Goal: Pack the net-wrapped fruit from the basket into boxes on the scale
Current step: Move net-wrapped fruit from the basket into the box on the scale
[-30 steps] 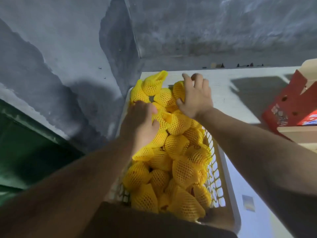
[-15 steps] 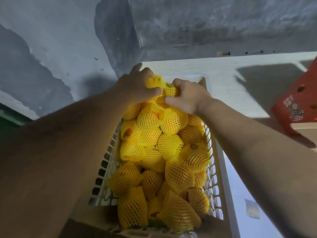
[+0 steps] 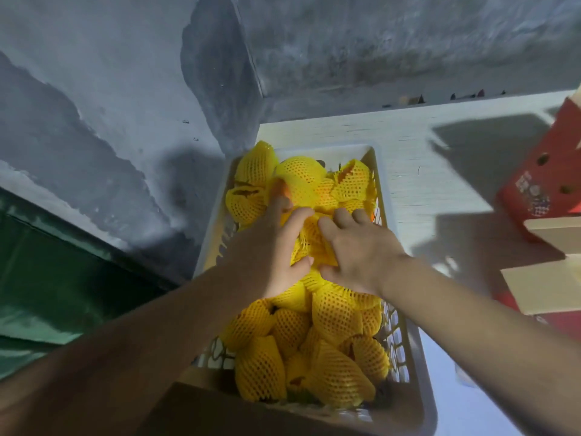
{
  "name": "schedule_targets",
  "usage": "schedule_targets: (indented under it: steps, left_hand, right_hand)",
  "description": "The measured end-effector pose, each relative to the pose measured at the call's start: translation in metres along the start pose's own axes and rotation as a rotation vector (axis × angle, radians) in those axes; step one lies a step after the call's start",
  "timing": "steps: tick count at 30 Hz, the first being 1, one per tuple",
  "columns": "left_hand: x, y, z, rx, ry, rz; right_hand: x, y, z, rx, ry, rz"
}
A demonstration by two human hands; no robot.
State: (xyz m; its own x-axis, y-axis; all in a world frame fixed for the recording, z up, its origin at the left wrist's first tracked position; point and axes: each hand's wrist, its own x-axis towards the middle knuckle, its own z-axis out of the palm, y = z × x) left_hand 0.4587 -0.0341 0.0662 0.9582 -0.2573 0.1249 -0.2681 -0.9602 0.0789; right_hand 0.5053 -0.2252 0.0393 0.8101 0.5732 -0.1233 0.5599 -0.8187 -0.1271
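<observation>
Fruit (image 3: 309, 247) mid-basket (image 3: 382, 171) now clutched between your left hand (image 3: 267, 250) and right hand (image 3: 361, 250), both pulled back from far end; lift toward red box (image 3: 534, 184) next.

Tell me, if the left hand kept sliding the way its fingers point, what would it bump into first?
Its fingers point toward the far end of the basket. The left hand would most likely meet the netted fruit piled just beyond its fingertips, well before the basket's far wall. Depth is hard to judge from this single view.

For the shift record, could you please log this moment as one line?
left hand: grips net-wrapped fruit | right hand: grips same fruit | basket: still full | red box: right
</observation>
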Motion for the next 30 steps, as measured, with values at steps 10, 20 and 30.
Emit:
schedule_targets:
  steps: [10,20,30]
  left_hand:
    - [0.121,-0.064,0.0,-0.185,-0.181,-0.529]
    - [0.117,-0.071,0.017,-0.132,0.043,-0.465]
    - [0.088,-0.046,-0.006,0.204,-0.161,-0.455]
  right_hand:
    - [0.081,0.065,-0.015,0.04,0.117,0.251]
    - [0.079,0.064,-0.012,0.08,0.166,0.205]
    - [0.069,0.069,-0.01,0.11,0.257,0.066]
